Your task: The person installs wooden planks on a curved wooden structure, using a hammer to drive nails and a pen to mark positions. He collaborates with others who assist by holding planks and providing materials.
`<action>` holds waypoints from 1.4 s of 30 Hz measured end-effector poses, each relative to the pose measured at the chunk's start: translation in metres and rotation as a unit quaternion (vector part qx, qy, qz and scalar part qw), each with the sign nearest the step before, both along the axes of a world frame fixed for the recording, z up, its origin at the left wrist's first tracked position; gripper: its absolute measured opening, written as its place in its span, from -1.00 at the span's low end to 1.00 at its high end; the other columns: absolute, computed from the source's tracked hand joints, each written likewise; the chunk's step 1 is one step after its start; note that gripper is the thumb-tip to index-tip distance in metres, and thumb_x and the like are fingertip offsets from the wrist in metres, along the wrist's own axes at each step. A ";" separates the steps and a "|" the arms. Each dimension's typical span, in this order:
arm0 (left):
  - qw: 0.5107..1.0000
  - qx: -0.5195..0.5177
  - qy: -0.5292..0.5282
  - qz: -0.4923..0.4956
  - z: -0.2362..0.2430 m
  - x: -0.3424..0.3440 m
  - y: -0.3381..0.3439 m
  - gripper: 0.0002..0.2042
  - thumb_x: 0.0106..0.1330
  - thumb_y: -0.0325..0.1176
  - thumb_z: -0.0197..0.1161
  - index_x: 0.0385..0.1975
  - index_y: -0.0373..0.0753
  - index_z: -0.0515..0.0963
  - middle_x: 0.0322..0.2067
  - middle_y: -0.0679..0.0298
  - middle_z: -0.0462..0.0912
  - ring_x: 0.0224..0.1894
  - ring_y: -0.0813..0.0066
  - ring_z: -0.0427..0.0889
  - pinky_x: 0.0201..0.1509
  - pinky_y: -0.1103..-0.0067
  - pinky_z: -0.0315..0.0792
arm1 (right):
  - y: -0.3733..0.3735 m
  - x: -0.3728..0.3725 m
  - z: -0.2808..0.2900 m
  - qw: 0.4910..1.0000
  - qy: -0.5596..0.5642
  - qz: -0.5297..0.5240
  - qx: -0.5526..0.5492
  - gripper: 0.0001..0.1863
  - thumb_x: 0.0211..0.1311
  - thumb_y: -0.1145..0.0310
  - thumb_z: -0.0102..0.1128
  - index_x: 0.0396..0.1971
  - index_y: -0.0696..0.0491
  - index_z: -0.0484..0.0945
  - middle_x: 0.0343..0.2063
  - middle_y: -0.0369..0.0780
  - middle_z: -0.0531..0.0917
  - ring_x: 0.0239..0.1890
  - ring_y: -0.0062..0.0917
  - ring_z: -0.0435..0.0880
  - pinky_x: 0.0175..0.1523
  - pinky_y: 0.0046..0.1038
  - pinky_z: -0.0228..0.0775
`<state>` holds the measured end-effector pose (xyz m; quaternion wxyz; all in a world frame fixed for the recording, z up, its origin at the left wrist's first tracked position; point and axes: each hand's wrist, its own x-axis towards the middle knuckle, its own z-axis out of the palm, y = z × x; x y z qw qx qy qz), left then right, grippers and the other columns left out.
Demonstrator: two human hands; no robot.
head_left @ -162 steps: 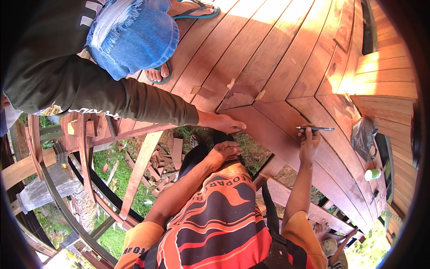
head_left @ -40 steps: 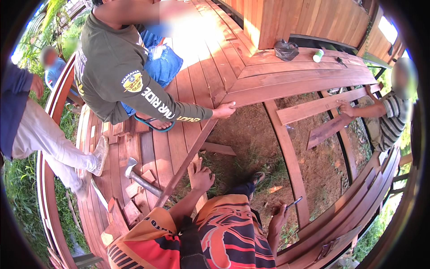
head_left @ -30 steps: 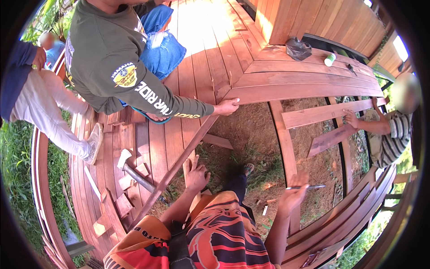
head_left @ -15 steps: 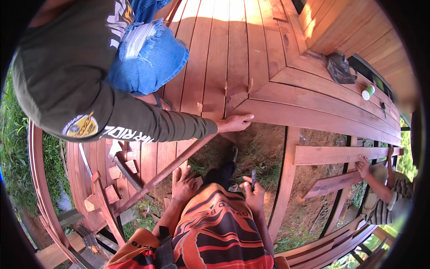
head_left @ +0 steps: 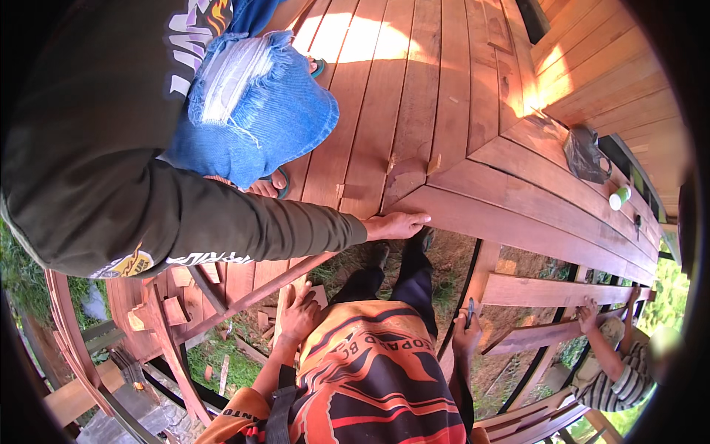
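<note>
My left hand (head_left: 300, 314) is beside a pale strip of wood (head_left: 282, 305) below the deck edge. Its fingers are apart, and I see nothing held in it. At my right side, my right hand (head_left: 465, 334) is closed around a slim dark pen-like tool (head_left: 470, 308), whose tip points up next to a joist (head_left: 484, 268). A co-worker's hand (head_left: 399, 225) in a dark sleeve rests on the end of the reddish deck board (head_left: 488, 222) at the mitred corner.
To the right, another person (head_left: 617, 362) in a striped shirt handles a loose plank (head_left: 532, 337) near a board (head_left: 558, 291) across the joists. Wood offcuts (head_left: 174, 311) lie at left. A black plastic bag (head_left: 586, 154) and green-white container (head_left: 620, 197) stand on the deck. Ground shows between joists.
My right hand has moved right with the pen-like tool, away from my front toward the joist. My left hand stays near the pale wood. The whole view has shifted, and both my legs now show.
</note>
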<state>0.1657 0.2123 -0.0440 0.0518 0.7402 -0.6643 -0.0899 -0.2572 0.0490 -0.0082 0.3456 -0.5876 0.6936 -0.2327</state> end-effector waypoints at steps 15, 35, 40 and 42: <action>1.000 -0.013 -0.009 0.011 0.001 -0.003 -0.003 -0.90 0.24 -0.31 0.28 -0.41 -0.18 0.63 0.00 0.33 0.68 0.45 0.43 0.32 0.54 -0.03 0.09 | -0.011 0.006 0.000 0.991 0.111 0.045 -0.051 -0.86 0.34 0.37 0.20 -0.24 0.11 0.66 -0.53 -0.04 0.66 -0.51 -0.13 0.69 -0.37 -0.22 0.49; 0.941 -0.066 0.308 0.124 0.038 -0.065 -0.106 -0.80 0.20 -0.45 0.38 -0.17 -0.27 0.64 -0.04 0.12 0.66 0.26 0.03 0.51 0.41 0.11 0.32 | -0.014 -0.034 -0.030 0.988 0.094 0.122 0.001 -0.80 0.44 0.19 0.20 -0.26 0.02 0.57 -0.61 -0.04 0.62 -0.58 -0.10 0.67 -0.50 -0.19 0.41; 0.978 -0.091 0.135 0.132 0.040 -0.048 -0.066 -0.73 0.11 -0.41 0.42 -0.17 -0.22 0.62 0.11 0.11 0.57 0.33 -0.01 0.41 0.43 0.03 0.23 | -0.007 -0.045 -0.047 0.981 0.098 0.131 -0.104 -0.82 0.41 0.24 0.23 -0.30 0.03 0.55 -0.63 -0.02 0.61 -0.59 -0.10 0.67 -0.51 -0.19 0.40; 0.985 -0.045 0.069 0.149 0.044 -0.043 -0.040 -0.61 0.13 -0.30 0.42 -0.03 -0.21 0.59 0.25 0.03 0.46 0.41 -0.03 0.30 0.51 0.00 0.07 | -0.006 -0.043 -0.045 0.982 0.094 0.130 -0.098 -0.82 0.41 0.24 0.22 -0.30 0.03 0.54 -0.63 0.00 0.60 -0.59 -0.08 0.66 -0.52 -0.18 0.39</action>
